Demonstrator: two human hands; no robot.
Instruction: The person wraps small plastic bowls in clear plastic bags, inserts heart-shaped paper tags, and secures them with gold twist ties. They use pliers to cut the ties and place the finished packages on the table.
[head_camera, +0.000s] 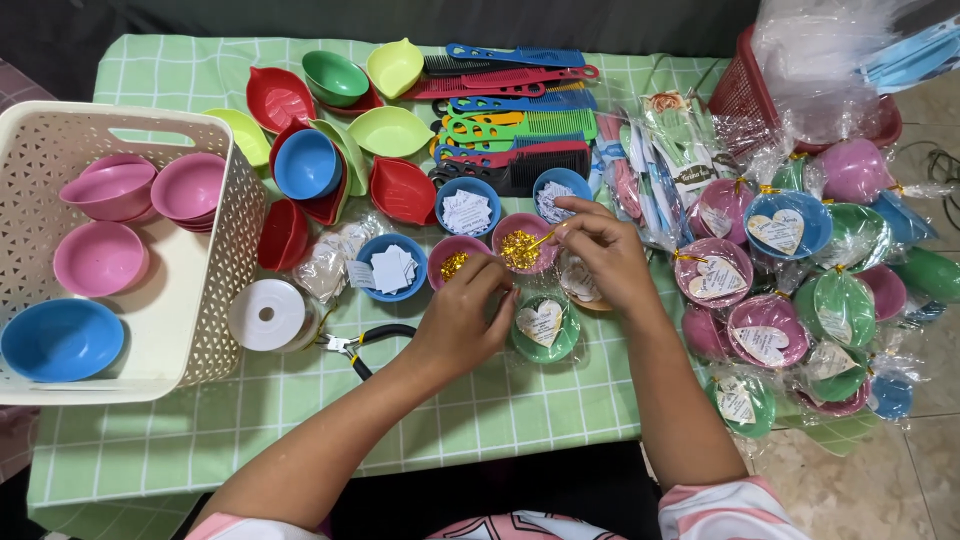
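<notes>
I'm in what looks like a home set up as a small craft corner for packing party favours. My counter (150, 440) wears a green checked cloth, and a tiled floor (900, 480) shows beside it. Loose plastic bowls (308, 163) and combs (520, 110) lie in bulk, a white basket (215, 300) holds more bowls, and to my right sit finished favours (780, 225) wrapped in clear film with heart tags (dozens alike). Pliers (365, 345) and a ribbon spool (267, 314) lie on the cloth too.
</notes>
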